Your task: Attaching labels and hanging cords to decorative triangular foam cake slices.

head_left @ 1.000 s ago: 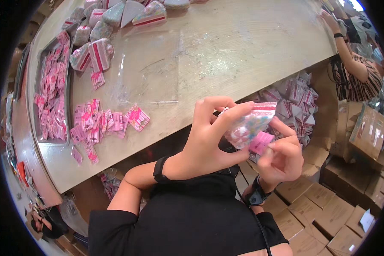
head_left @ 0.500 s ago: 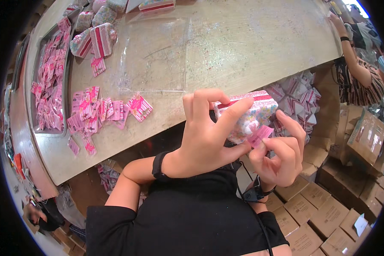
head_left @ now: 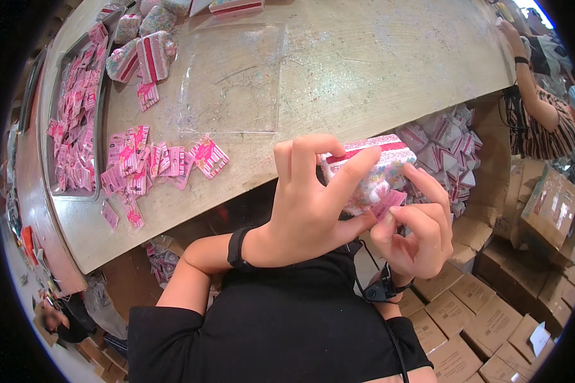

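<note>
A toy cake slice, white and pink with a red middle band and coloured sprinkles, is held above the table's near edge. Around its left side my left hand is closed, fingers on top and thumb below. My right hand pinches a small pink tag at the slice's lower side, between thumb and index finger. Another right finger rests against the sprinkled side. How the tag is fastened is hidden.
A grey metal tray full of pink tags stands at left, with loose tags beside it. More cake slices lie at the far left. A clear plastic sheet is mid-table. An open carton of slices and stacked boxes are right, near another person.
Both hands keep nearly the same place around the cake slice. My right fingers and the tag have shifted very slightly; the slice has barely moved.
</note>
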A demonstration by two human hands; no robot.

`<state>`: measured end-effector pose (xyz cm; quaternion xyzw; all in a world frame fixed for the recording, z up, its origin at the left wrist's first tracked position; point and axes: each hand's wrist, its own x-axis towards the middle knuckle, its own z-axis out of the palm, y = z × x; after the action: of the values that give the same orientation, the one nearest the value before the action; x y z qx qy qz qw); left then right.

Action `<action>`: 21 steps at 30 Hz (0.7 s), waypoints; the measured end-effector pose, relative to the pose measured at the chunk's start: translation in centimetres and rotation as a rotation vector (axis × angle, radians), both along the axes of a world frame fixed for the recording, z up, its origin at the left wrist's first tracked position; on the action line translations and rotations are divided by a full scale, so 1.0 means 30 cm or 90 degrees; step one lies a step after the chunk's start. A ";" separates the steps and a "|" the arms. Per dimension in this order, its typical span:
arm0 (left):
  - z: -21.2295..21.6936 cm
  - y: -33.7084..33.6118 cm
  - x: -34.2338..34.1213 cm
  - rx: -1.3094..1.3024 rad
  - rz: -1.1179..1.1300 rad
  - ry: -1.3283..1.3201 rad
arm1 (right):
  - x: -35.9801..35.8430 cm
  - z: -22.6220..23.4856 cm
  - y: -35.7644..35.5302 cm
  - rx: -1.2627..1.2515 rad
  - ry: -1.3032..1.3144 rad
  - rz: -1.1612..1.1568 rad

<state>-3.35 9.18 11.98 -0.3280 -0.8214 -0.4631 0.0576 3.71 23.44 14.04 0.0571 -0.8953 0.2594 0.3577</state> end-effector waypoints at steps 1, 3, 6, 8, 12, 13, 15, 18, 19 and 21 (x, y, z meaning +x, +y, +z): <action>-0.001 0.001 0.001 0.000 0.000 0.000 | 0.000 -0.002 -0.001 0.000 0.000 0.000; -0.005 0.005 0.002 -0.006 0.011 0.014 | -0.001 -0.004 -0.003 -0.014 0.002 0.001; -0.018 0.008 0.002 0.012 0.031 0.041 | -0.001 -0.002 -0.005 -0.001 -0.005 0.002; -0.018 0.007 0.001 0.003 0.032 0.048 | 0.002 -0.009 -0.006 0.020 -0.004 -0.005; -0.013 0.006 0.006 -0.041 0.043 0.078 | 0.010 0.008 -0.019 0.117 -0.026 -0.026; -0.013 0.005 0.008 -0.041 0.044 0.077 | 0.012 0.009 -0.019 0.117 -0.026 -0.026; -0.013 0.001 0.014 -0.063 0.046 0.094 | 0.018 0.009 -0.015 0.120 -0.055 -0.022; -0.026 -0.005 0.015 -0.057 0.015 0.064 | 0.029 0.002 -0.008 0.147 -0.069 -0.018; -0.024 -0.003 0.011 -0.057 0.013 0.064 | 0.033 0.006 -0.004 0.147 -0.070 -0.019; -0.020 0.002 0.005 -0.074 -0.005 0.062 | 0.042 0.014 0.007 0.195 -0.098 0.003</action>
<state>-3.20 9.25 11.38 -0.3563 -0.8418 -0.3981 0.0767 4.97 23.66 14.45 0.0933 -0.9490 0.1243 0.2745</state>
